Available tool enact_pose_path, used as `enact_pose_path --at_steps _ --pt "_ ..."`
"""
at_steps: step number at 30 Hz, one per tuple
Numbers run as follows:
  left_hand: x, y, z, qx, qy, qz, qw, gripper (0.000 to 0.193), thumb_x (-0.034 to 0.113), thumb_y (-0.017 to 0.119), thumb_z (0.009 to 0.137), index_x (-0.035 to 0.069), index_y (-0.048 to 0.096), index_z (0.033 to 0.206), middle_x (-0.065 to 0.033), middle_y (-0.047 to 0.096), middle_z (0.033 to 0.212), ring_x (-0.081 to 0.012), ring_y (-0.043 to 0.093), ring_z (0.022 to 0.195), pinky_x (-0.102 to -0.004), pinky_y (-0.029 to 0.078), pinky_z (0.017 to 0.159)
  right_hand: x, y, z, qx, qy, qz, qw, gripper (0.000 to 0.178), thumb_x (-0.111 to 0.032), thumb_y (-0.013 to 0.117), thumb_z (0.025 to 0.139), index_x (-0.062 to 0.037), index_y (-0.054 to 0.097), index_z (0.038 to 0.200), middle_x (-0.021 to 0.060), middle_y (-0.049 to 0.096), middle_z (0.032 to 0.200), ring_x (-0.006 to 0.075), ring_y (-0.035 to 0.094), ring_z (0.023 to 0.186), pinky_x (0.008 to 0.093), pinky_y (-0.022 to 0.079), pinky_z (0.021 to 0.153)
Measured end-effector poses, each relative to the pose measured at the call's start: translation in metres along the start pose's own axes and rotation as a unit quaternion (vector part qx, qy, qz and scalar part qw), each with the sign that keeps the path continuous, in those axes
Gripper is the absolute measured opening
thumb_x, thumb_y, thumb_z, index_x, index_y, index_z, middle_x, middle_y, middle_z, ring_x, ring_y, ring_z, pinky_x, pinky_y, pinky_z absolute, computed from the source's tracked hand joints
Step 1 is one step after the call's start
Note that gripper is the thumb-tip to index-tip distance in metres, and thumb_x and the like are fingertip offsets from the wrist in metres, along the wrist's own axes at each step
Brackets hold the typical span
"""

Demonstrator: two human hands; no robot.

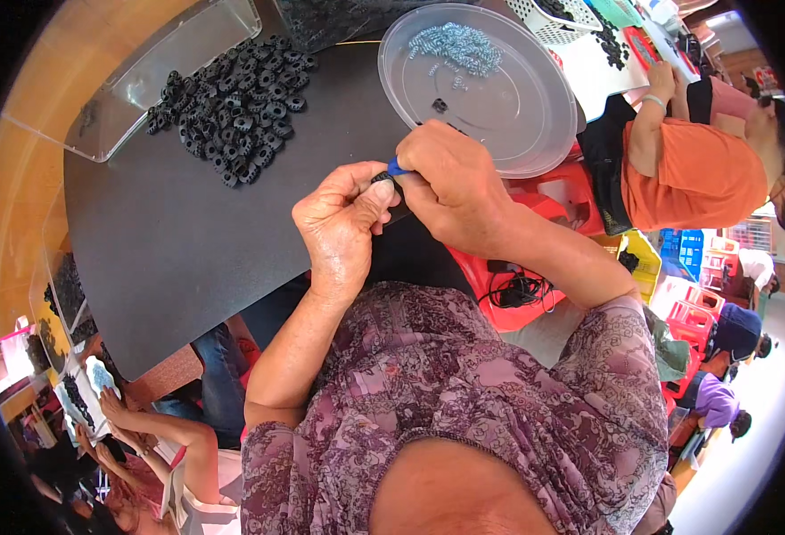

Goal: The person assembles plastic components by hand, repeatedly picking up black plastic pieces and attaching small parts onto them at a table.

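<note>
My left hand (341, 205) pinches a small black plastic part (382, 177) between thumb and fingers, just over the dark tabletop's near edge. My right hand (453, 183) meets it from the right, its fingers closed round a small blue piece (397, 167) that touches or nearly touches the black part. Most of the blue piece is hidden by the fingers, so its kind cannot be made out. Beyond my hands lies a heap of similar black parts (236, 111). A round clear plastic tub (535, 107) holds a cluster of small pale-blue coil springs (459, 49) and a dark bit (439, 105).
An open clear plastic bin (111, 134) stands at the table's far left. Past the tub is a white basket (553, 27). Red stools (579, 192) and a bundle of black cable (517, 290) are at right. A co-worker in orange (700, 174) sits there; others work lower left.
</note>
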State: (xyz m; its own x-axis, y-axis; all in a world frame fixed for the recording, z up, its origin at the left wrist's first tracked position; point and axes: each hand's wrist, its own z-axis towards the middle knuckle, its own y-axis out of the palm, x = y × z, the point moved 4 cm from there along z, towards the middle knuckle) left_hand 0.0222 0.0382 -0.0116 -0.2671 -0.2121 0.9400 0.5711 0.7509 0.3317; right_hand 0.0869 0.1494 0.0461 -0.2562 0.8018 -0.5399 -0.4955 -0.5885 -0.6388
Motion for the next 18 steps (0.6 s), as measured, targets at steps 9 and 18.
enact_pose_path --at_steps 9,18 --pt "0.002 -0.002 0.004 -0.014 -0.004 -0.063 0.998 0.016 0.002 0.064 0.081 -0.006 0.061 0.095 -0.0081 0.063 0.074 -0.0077 0.052 0.056 -0.0184 0.041 0.048 -0.001 -0.006 0.002 0.001 0.029 0.059 0.998 0.013 0.003 0.056 0.073 0.0002 0.050 0.084 0.0145 0.054 0.074 0.0341 0.054 0.070 0.0403 0.043 0.060" --pt "0.010 -0.008 0.007 -0.010 -0.011 -0.057 0.998 0.016 0.001 0.063 0.081 -0.006 0.062 0.095 -0.0080 0.062 0.072 -0.0076 0.053 0.056 -0.0185 0.041 0.048 -0.002 -0.010 0.002 0.042 0.062 0.050 0.996 0.012 0.004 0.057 0.079 0.0016 0.057 0.091 0.0094 0.055 0.070 0.0181 0.052 0.057 0.0278 0.041 0.052"
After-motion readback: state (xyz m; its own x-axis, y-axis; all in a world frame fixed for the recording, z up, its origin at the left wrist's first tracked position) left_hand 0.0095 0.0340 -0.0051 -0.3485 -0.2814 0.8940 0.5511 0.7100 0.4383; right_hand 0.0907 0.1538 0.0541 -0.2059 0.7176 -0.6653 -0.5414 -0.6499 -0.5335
